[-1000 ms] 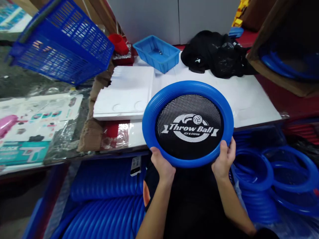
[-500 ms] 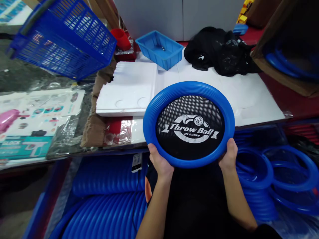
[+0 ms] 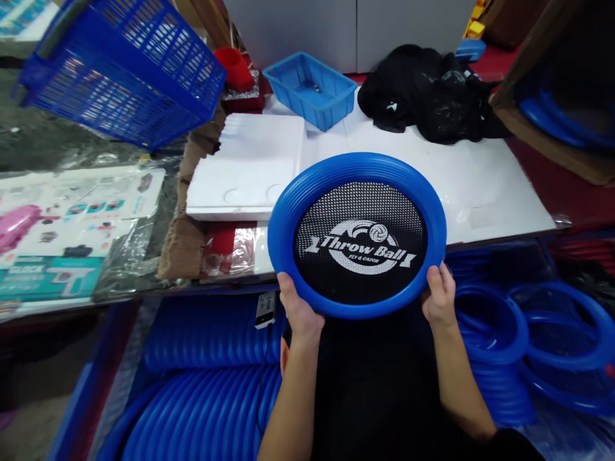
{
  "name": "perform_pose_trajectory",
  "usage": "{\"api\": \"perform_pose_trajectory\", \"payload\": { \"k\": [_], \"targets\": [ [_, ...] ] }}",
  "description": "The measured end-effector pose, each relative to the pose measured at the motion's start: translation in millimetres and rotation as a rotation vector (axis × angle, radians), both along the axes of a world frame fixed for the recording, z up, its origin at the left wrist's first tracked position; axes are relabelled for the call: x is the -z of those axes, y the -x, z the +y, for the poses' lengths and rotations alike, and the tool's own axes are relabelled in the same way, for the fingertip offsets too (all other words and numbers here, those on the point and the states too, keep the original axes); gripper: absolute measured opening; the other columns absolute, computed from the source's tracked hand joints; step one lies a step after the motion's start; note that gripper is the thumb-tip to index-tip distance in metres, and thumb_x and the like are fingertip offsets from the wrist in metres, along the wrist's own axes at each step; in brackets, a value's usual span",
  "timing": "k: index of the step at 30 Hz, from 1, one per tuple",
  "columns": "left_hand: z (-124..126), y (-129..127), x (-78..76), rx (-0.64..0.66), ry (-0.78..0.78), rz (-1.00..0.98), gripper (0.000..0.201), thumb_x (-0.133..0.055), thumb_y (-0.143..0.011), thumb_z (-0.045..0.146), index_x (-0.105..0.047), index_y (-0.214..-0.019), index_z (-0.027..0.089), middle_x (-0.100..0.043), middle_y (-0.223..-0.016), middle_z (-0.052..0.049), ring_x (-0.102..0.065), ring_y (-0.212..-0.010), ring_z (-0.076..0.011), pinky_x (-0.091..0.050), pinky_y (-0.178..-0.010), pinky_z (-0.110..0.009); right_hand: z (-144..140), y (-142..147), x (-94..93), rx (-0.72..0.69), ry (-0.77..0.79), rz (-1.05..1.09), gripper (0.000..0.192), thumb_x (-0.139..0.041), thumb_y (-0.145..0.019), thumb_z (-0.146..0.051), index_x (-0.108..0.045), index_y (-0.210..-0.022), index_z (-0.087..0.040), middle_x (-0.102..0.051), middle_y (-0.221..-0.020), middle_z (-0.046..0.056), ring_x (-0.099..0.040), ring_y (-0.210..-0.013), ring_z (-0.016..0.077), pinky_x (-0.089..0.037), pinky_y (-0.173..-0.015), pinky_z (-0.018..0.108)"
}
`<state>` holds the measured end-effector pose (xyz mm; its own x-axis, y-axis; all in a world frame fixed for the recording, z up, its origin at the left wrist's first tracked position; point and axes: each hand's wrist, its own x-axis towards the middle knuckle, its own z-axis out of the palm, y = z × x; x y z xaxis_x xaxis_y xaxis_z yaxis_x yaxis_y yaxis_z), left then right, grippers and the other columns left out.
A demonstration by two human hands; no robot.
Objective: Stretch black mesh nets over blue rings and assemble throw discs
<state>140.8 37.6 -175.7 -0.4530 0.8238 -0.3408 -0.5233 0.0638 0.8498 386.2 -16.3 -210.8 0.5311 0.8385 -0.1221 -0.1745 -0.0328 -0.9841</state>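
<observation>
Between my two hands is a round throw-ball paddle (image 3: pixel 356 235) with a blue plastic rim and a black mesh face printed "Throw Ball Fly & Catch". Its printed face is turned up toward me. My left hand (image 3: pixel 300 310) grips the lower left of the rim, thumb on top and fingers hidden beneath. At the lower right, my right hand (image 3: pixel 439 296) is closed on the rim, its fingers partly showing at the edge. The paddle is held above the front edge of the white-covered table (image 3: pixel 485 192).
On the table are a white foam slab (image 3: pixel 250 163), a light-blue bin (image 3: pixel 312 93) with small metal bits and a black cloth bundle (image 3: pixel 427 96). A blue basket (image 3: pixel 129 70) stands left. Rows of blue rings (image 3: pixel 206 410) lie below, with loose rings (image 3: pixel 490 326) at right.
The paddle has shifted slightly left with both hands still on it. My right fingers show more at the rim. The whole view has moved a little.
</observation>
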Motion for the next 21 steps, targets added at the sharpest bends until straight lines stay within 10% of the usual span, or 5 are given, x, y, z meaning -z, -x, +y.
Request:
{"api": "perform_pose_trajectory", "payload": {
  "k": [12,21],
  "targets": [
    [11.0,9.9,-15.6,-0.164,-0.077,0.141,0.070,-0.038,-0.108,0.066,-0.061,-0.152,0.017,-0.061,-0.156,-0.012,-0.052,-0.151,-0.0265,-0.037,-0.131,-0.042,-17.4,8.4,3.7,-0.207,0.020,0.411,0.049,-0.089,-0.080,-0.046,-0.071,-0.125,-0.034,-0.076,-0.109,0.001,-0.070,-0.091,0.0174,-0.060,-0.086,0.033],
    [12.2,25.8,-25.4,-0.158,0.016,0.165,0.069,-0.053,-0.102,0.071,-0.068,-0.144,0.018,-0.070,-0.143,-0.013,-0.066,-0.137,-0.0271,-0.050,-0.121,-0.041,-2.4,-14.2,11.8,-0.300,0.072,0.193,0.048,-0.091,-0.070,-0.053,-0.077,-0.107,-0.026,-0.078,-0.091,0.003,-0.071,-0.083,0.0238,-0.063,-0.079,0.040]
  ]
}}
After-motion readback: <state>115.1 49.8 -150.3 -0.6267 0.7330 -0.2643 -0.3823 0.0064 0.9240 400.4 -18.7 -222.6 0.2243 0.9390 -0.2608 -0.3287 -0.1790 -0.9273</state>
